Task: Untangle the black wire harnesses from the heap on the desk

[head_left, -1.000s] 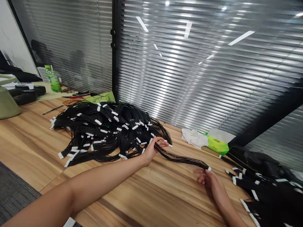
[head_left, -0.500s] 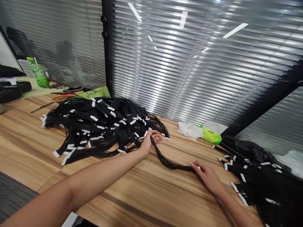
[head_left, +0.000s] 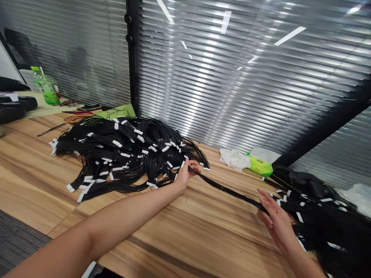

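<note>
A bundle of thin black wires [head_left: 227,188] runs nearly straight between my two hands above the wooden table. At its left end my left hand [head_left: 185,175] is closed round it, with a white connector showing by the thumb. Around the right end my right hand [head_left: 276,218] is closed loosely, the forefinger stretched out along it; the wire end itself is hidden by the hand. Just left of my left hand lies a large heap of black wire bundles [head_left: 124,154] with white connectors. More such wires [head_left: 333,235] lie to the right of my right hand.
A green tissue pack [head_left: 261,166] and crumpled white tissue [head_left: 235,159] lie at the back near the blinds [head_left: 232,85]. At the back left are a green-capped bottle [head_left: 46,87], a green bag [head_left: 117,112] and tweezers [head_left: 51,130]. The wooden table [head_left: 185,239] ends at the lower left.
My right hand has moved right and slightly down, its fingers more extended. The wire bundle, sagging before, is now drawn nearly straight. My left hand has barely moved.
</note>
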`<state>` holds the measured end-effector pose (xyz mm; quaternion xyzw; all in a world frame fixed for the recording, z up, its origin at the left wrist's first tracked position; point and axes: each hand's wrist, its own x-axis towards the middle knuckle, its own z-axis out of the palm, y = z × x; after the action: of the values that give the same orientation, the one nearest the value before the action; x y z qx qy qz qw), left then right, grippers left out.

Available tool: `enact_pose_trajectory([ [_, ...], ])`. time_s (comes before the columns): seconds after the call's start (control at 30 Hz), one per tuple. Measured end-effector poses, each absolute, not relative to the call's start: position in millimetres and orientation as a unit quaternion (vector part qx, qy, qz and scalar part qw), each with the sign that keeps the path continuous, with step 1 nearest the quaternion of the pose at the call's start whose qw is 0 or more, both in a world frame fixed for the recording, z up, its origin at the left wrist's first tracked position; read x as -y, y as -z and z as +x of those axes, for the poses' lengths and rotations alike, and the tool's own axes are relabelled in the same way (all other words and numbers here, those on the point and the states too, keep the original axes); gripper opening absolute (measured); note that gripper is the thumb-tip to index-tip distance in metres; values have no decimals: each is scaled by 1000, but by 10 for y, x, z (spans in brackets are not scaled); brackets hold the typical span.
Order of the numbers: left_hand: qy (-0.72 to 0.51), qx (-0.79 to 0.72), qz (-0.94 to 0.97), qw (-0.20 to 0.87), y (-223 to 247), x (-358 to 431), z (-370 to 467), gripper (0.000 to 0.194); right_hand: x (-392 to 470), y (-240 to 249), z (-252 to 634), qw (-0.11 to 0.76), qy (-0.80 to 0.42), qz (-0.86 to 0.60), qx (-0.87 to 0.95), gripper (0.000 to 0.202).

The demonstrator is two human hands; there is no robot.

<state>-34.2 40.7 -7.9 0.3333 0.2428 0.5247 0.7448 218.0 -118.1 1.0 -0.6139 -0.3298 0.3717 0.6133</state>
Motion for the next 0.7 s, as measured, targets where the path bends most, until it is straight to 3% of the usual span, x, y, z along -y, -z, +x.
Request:
enact_pose_trajectory([
  [0.17, -516, -228, 346, 750, 65, -396, -337, 45, 1209, -93, 2096, 694, -301, -589, 283, 64],
  [0.4, -491, -249, 350, 758, 60, -447, -379, 42, 1161, -48, 2099, 630, -346, -624, 307, 65],
  [0.7, -410, -235, 401, 785, 118, -415, -321, 59, 843, -866, 1709, 802, -247, -460, 290, 37],
])
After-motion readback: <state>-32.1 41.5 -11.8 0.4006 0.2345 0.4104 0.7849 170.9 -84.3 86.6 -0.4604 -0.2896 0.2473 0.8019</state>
